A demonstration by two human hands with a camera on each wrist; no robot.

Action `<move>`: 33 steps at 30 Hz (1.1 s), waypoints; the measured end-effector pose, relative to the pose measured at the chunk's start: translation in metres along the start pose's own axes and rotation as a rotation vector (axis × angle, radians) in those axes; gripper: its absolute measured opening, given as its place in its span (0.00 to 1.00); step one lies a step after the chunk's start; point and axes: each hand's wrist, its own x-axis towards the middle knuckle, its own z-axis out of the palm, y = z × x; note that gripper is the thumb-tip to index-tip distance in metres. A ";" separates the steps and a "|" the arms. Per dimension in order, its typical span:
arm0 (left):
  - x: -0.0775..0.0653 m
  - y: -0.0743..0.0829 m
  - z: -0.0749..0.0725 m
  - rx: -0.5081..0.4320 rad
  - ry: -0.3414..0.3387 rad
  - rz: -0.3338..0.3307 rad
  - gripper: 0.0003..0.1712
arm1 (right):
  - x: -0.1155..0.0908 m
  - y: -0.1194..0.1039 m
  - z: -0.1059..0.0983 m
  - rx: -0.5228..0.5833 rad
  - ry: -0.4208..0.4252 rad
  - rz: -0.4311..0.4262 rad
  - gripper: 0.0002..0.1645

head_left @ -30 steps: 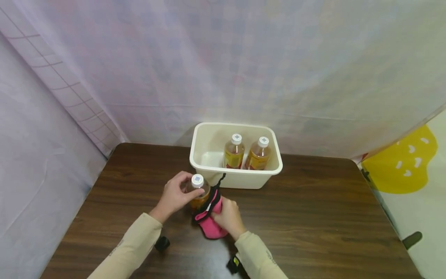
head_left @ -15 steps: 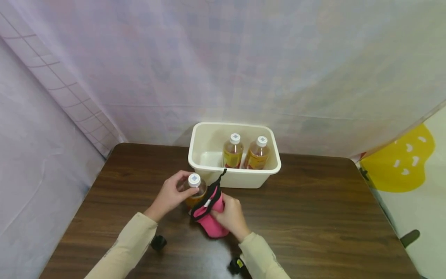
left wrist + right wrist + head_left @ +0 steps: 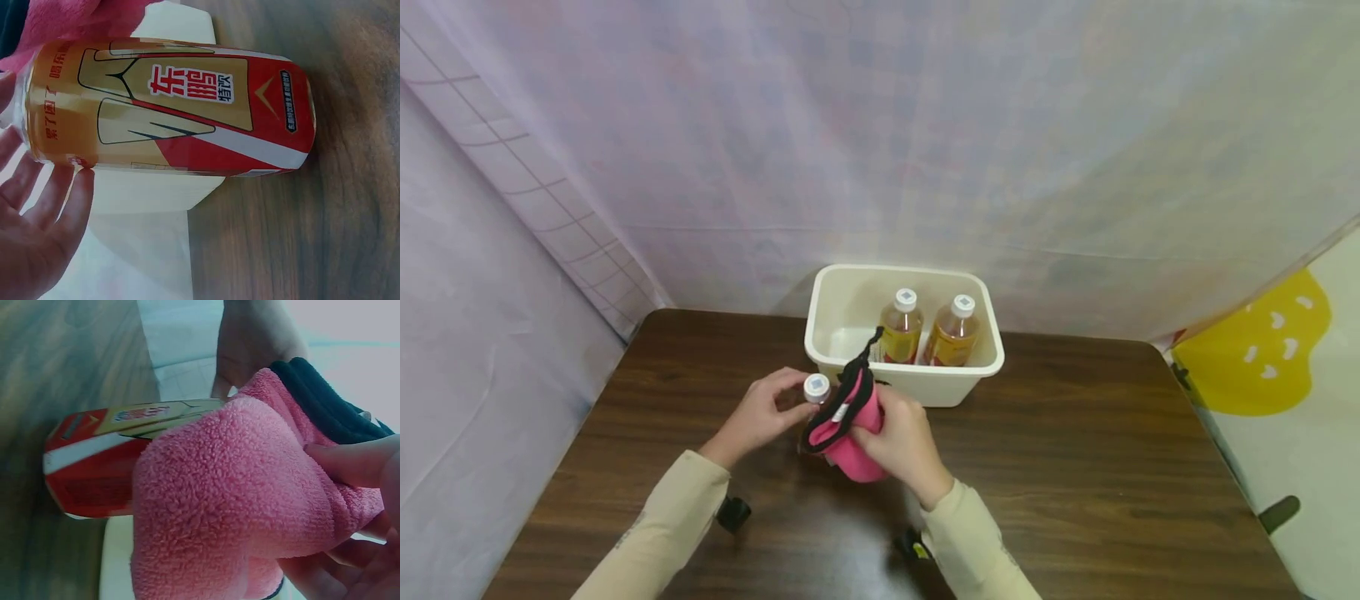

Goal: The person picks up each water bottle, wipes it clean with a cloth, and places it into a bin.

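Observation:
A bottle of amber drink (image 3: 206, 112) with a white cap and a gold-and-red label stands upright on the table. My left hand (image 3: 763, 421) holds it around its upper part, thumb and fingers on either side below the cap. To its right, my right hand (image 3: 906, 437) grips a pink fleece pouch (image 3: 212, 487) with black trim around its mouth and a black cord. The pouch hangs tilted above the table, its mouth towards the bottle. In the head view the pouch hides much of the bottle's body.
Just behind the hands is a cream plastic bin (image 3: 842, 279). In its right half stand two similar bottles, the nearer-left bottle (image 3: 901, 333) and the right bottle (image 3: 952, 337). A brown wood-grain table (image 3: 1075, 433) lies beneath; pale curtains (image 3: 880, 150) rise behind it.
My right hand has lifted the pouch off the tabletop level and up beside the bottle, covering more of it. The left hand stays around the bottle, almost still.

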 end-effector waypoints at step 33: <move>-0.006 -0.004 0.007 -0.065 0.093 -0.079 0.17 | -0.015 0.014 0.033 -0.066 -0.076 0.123 0.12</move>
